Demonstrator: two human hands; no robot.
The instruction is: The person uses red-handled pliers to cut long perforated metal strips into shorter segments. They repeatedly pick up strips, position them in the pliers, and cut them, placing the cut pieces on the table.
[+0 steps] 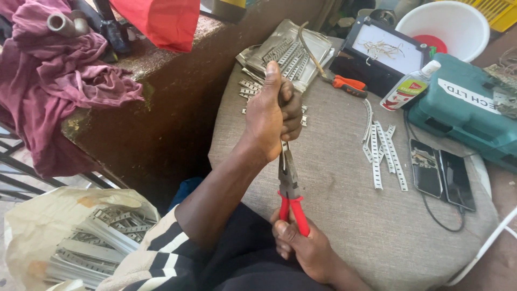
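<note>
My left hand [274, 110] is raised in a fist over the grey cushioned surface [344, 194], thumb up, shut on a thin metal strip that runs down out of the fist. Red-handled pliers [290, 188] point upward with their jaws closed on the lower end of that strip just under the fist. My right hand [301, 248], low near my lap, grips the pliers' red handles. The strip is mostly hidden inside my left fist.
A pile of perforated metal strips [288, 54] lies at the back, and loose strips [385, 153] at right. Also here: orange-handled cutters [344, 83], two phones [441, 172], a teal tool case [468, 108], a small bottle [406, 89], a white bowl [447, 24], and a bag of strips [91, 237] at lower left.
</note>
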